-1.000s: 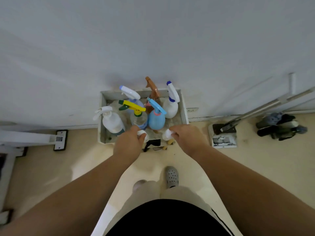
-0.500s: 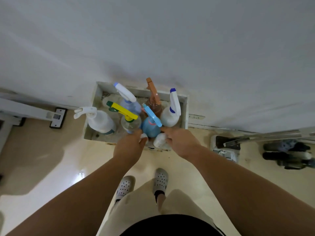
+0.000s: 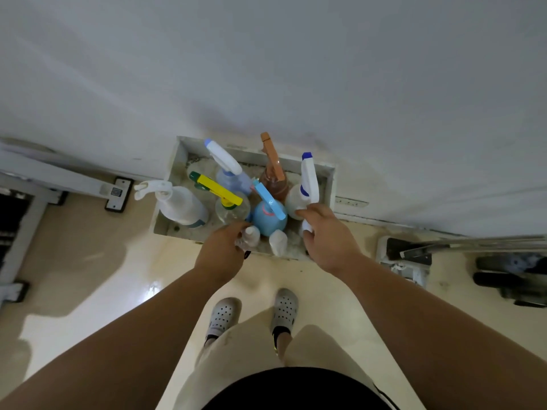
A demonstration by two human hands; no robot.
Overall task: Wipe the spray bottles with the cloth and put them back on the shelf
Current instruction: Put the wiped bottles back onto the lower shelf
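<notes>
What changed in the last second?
Right hand left the small white bottle at the front of the tray and moved right, to the white spray bottle with blue nozzle; grip unclear. Left hand still holds the small capped bottle. Other spray bottles unmoved.

White shelf (image 3: pixel 177 156) on cream floor (image 3: pixel 88 261), against wall (image 3: pixel 266 69); spray bottles (image 3: pixel 268 220) standing crowded on it.

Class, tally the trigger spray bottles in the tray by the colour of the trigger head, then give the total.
White heads: 3
Yellow head: 1
Orange head: 1
Blue head: 1
Total: 6
</notes>
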